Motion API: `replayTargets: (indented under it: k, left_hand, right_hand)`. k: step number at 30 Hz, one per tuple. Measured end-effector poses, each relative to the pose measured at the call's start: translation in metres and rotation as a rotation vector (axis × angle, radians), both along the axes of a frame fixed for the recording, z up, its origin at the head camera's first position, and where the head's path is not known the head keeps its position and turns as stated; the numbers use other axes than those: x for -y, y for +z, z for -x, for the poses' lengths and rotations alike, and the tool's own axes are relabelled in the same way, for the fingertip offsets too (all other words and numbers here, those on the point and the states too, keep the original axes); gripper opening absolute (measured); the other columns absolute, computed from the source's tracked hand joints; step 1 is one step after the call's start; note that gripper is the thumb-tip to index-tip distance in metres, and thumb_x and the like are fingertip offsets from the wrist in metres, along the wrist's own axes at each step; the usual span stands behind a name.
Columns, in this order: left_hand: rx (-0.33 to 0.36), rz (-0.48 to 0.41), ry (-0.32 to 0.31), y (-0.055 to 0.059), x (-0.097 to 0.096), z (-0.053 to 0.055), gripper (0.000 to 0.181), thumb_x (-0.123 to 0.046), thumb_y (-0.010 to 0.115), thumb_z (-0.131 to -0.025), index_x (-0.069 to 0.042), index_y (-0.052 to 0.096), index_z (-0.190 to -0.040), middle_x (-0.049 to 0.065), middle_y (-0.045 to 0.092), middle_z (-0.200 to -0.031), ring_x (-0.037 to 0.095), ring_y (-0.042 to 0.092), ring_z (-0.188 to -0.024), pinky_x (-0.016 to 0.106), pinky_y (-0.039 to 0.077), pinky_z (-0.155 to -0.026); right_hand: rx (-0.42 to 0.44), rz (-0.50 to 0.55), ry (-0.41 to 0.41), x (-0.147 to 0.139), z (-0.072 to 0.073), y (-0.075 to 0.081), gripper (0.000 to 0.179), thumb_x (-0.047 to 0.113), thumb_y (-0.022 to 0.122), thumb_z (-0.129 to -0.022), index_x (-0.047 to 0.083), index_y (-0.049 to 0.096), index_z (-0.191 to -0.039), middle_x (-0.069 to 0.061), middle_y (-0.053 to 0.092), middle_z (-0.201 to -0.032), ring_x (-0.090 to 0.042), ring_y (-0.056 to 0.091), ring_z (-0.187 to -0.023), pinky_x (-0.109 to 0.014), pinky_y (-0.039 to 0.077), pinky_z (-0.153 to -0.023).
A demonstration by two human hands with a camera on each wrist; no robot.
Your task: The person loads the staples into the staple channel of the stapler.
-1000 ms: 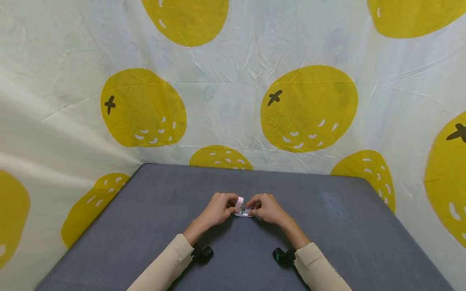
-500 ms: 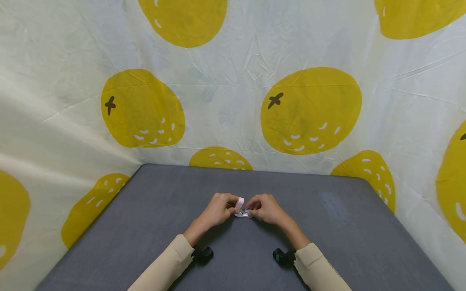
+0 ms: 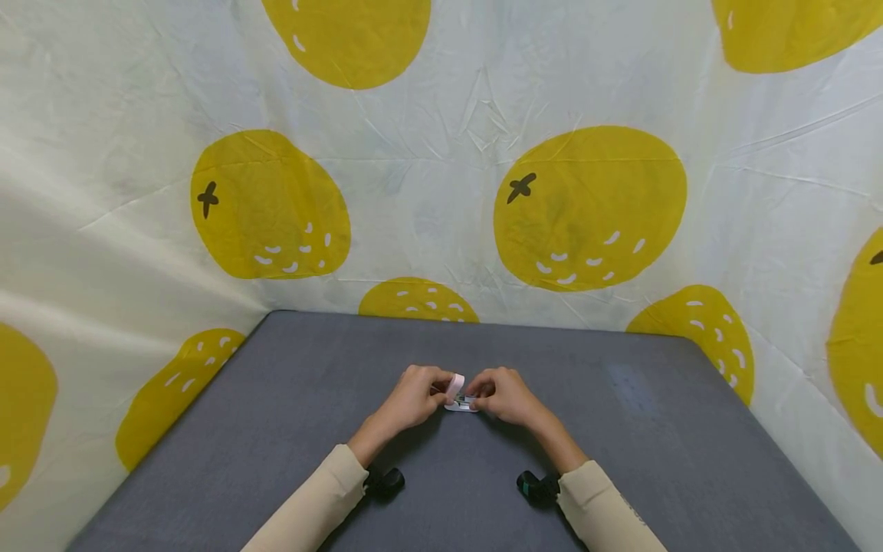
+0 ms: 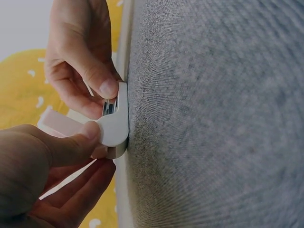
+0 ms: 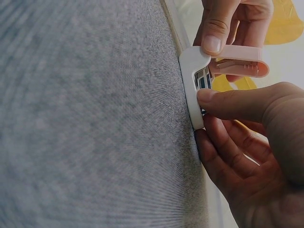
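A small stapler [image 3: 460, 408] with a white base and a pink top stands on the grey surface between the two hands, its top swung up. My left hand [image 3: 416, 396] grips it at the hinge end, with the thumb [image 4: 90, 130] on the side of the white body. The raised pink top [image 5: 240, 61] shows a spring inside. My right hand [image 3: 507, 396] pinches the front end, its thumb [image 5: 209, 95] over the metal staple channel [image 5: 203, 80]. That thumb and the fingers hide the front part of the channel.
The grey padded table [image 3: 331, 353] reaches back to a white curtain [image 3: 421, 207] with large yellow fruit prints. Black wrist devices [image 3: 388, 483] sit below both beige sleeves [image 3: 313, 498]. A pale patch [image 3: 631, 387] marks the table at right.
Both hands stay in place on the stapler, and its pink top remains raised. Only slight finger movement shows, if any.
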State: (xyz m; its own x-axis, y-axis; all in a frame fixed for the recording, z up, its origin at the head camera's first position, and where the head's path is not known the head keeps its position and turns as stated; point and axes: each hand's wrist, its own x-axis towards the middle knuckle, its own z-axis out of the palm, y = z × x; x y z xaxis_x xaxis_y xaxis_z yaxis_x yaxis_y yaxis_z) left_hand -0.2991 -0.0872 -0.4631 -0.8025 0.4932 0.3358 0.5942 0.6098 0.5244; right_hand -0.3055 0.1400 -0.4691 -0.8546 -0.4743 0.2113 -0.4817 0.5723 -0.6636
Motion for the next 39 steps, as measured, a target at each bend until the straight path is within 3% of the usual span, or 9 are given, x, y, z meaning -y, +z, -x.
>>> replayTargets:
  k: [22, 39]
  left_hand:
    - [0.012, -0.001, 0.004, 0.0008, -0.0015, -0.0026, 0.028, -0.009, 0.078, -0.091, -0.010, 0.078, -0.119, 0.006, 0.078, -0.103, 0.015, 0.075, -0.090, 0.030, 0.061, -0.079]
    - [-0.033, 0.065, 0.020, -0.0018, -0.0025, 0.0017, 0.028, -0.014, 0.082, -0.089, -0.014, 0.078, -0.116, 0.001, 0.077, -0.100, 0.008, 0.071, -0.087, 0.023, 0.058, -0.077]
  right_hand:
    - [-0.007, 0.013, 0.031, -0.0012, 0.0026, -0.0008, 0.016, 0.004, 0.080, -0.085, 0.007, 0.080, -0.100, -0.006, 0.076, -0.087, -0.005, 0.063, -0.067, -0.024, 0.049, -0.056]
    - [-0.012, 0.031, 0.034, -0.0019, 0.0027, -0.0017, 0.014, 0.004, 0.080, -0.084, 0.006, 0.080, -0.099, -0.007, 0.077, -0.084, -0.005, 0.063, -0.064, -0.024, 0.050, -0.055]
